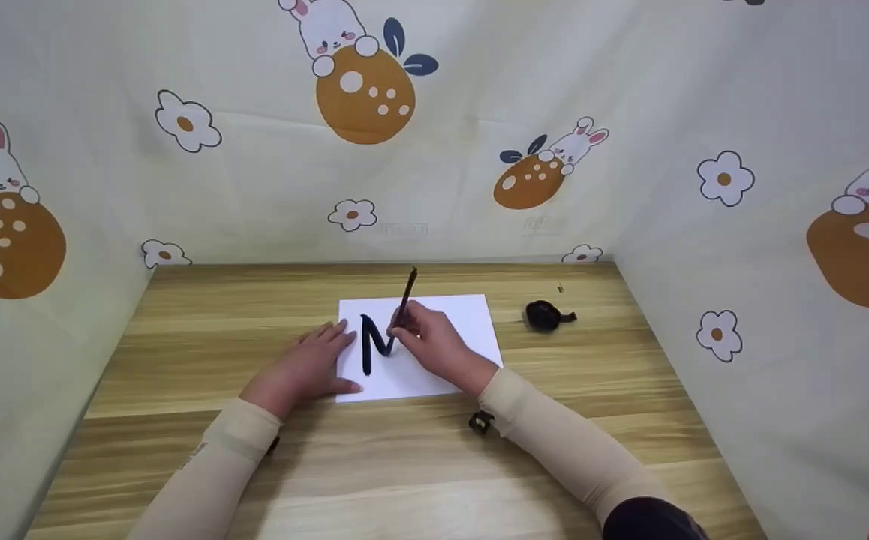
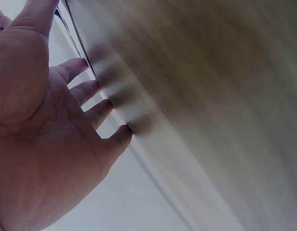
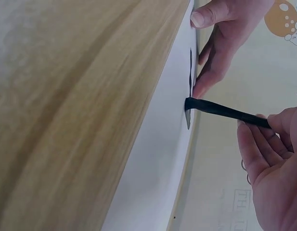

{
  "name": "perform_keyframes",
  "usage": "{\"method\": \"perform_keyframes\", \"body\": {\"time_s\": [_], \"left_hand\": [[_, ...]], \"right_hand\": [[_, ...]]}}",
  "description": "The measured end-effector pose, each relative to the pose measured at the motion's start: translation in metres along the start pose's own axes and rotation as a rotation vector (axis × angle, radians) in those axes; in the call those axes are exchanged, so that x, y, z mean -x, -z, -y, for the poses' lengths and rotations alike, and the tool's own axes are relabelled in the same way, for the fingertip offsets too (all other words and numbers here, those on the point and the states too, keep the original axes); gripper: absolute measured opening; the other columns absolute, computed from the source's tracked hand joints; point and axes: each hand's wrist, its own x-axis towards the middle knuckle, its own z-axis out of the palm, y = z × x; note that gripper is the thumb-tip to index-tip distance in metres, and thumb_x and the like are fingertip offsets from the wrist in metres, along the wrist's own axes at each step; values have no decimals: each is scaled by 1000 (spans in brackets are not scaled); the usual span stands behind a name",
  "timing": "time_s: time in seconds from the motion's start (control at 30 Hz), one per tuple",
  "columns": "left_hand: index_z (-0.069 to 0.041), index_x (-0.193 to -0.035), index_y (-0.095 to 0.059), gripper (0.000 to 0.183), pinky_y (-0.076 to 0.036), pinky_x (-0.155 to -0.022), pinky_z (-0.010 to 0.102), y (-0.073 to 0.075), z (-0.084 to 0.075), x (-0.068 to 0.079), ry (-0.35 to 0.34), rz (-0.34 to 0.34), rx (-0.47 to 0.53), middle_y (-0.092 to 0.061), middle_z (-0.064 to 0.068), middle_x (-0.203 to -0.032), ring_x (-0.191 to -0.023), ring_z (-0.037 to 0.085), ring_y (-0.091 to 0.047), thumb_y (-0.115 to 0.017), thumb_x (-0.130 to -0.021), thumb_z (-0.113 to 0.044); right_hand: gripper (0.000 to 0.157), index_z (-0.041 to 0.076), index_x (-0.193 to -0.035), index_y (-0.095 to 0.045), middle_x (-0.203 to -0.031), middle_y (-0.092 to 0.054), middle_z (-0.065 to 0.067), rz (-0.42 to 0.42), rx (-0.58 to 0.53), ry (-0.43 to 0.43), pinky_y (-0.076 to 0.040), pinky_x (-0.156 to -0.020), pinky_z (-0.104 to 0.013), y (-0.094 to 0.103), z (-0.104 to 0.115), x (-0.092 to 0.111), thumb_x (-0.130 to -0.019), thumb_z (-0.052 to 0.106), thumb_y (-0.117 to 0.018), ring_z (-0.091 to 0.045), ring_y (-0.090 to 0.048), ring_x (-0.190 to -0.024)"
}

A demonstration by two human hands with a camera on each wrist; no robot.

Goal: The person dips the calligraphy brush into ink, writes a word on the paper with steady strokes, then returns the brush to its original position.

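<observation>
A sheet of white paper point(image 1: 419, 381) lies on the wooden table. Black strokes point(image 1: 366, 352) on it form a vertical line joined to a diagonal that bends upward, like an N. My right hand point(image 1: 438, 341) pinches a dark ink brush point(image 1: 409, 289) between thumb and fingers, the handle slanting up. In the right wrist view the brush's black tip point(image 3: 188, 104) meets the paper at the stroke. The left hand point(image 1: 311, 367) rests at the sheet's left edge, fingers spread and extended, with fingertips and thumb over the paper.
Right of the paper sits a small round black dish point(image 1: 542, 316) with a short handle. A tiny scrap point(image 1: 560, 288) lies behind it. Next to the right sleeve is a small black piece point(image 1: 481, 422). Patterned cloth point(image 1: 254, 187) walls in the table's back and sides.
</observation>
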Motion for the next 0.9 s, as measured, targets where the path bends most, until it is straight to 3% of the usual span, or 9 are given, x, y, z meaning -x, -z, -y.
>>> {"method": "perform_keyframes", "body": {"time_s": [0.7, 0.9], "left_hand": [[1, -168, -43, 107, -27, -125, 75, -3, 4, -1, -12, -4, -9, -32, 26, -177, -162, 52, -28, -81, -93, -65], [0, -168, -42, 106, -25, -127, 75, -1, 2, 0, -7, 5, 1, -30, 25, -178, -163, 52, -26, -81, -94, -64]], "right_hand": [[13, -1, -119, -67, -108, -79, -6, 51, -35, 12, -62, -96, -30, 3, 4, 7, -108, 6, -71, -16, -78, -105], [10, 2, -117, -68, -108, -79, -5, 66, -30, 12, -63, -95, -30, 5, 7, 7, -108, 6, -71, -14, -78, -104]]}}
